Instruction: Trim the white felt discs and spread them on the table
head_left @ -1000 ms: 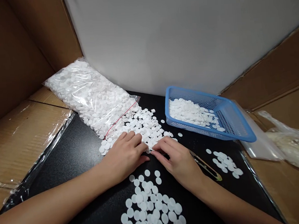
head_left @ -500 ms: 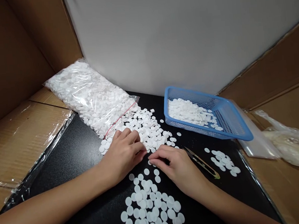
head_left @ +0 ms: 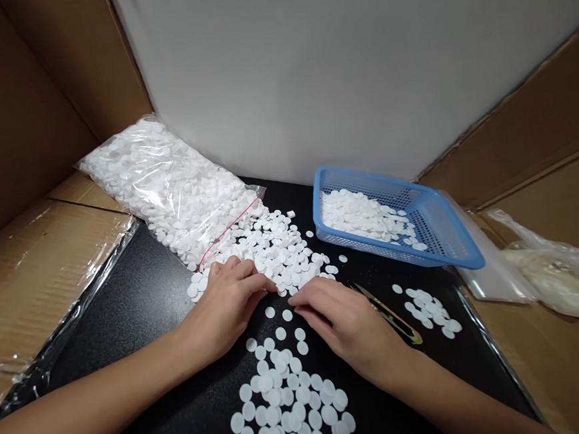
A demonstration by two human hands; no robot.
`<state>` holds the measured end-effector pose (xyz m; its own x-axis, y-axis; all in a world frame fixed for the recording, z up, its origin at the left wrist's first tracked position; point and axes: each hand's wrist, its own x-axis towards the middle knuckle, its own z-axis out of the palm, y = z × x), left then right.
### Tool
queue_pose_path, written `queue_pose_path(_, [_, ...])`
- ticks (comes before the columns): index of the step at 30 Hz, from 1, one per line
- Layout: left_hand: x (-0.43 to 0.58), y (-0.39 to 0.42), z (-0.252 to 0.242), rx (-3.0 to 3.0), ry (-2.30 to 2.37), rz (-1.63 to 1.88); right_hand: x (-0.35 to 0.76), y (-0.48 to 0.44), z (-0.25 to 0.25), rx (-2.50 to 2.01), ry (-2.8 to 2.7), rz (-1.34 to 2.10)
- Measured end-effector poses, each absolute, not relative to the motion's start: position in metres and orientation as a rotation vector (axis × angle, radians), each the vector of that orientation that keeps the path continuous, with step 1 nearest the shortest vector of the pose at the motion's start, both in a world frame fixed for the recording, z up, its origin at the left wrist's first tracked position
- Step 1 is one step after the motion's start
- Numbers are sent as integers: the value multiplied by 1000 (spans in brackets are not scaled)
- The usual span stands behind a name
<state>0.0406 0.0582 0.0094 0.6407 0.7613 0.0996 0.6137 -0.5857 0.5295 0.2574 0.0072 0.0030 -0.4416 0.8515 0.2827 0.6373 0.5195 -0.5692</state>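
Observation:
My left hand (head_left: 226, 305) lies palm down on the black mat (head_left: 140, 302), fingers curled at the near edge of a loose heap of small white discs (head_left: 276, 248). My right hand (head_left: 345, 319) rests palm down beside it, fingertips touching the mat at the heap's edge. Neither hand visibly holds a disc. Between and below the hands lies a spread group of white discs (head_left: 291, 397). The heap spills from an open clear bag of discs (head_left: 166, 183) at the back left.
A blue plastic basket (head_left: 447, 245) holding white discs stands at the back right. Small snips (head_left: 390, 316) lie beside my right hand, with a small cluster of discs (head_left: 430, 309) past them. Cardboard walls surround the mat; a plastic bag (head_left: 554, 270) lies at far right.
Both hands have drawn back slightly from the heap toward me. A few single discs now lie on the mat between the hands and the near group.

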Motion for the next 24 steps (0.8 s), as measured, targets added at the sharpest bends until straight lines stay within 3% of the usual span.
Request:
queue_pose_path(4, [35, 61, 13, 2358, 1107, 610, 262, 6, 6, -1119, -2360, 594])
queue_pose_path(9, [32, 61, 17, 2284, 996, 758, 272, 15, 15, -1368, -2187, 537])
queue_pose_path(17, [38, 44, 9, 2576, 395, 362, 272, 18, -2, -1405, -2271, 300])
queue_pose_path(24, [39, 42, 23, 2476, 250, 231, 268, 18, -11, -1351, -2283, 205])
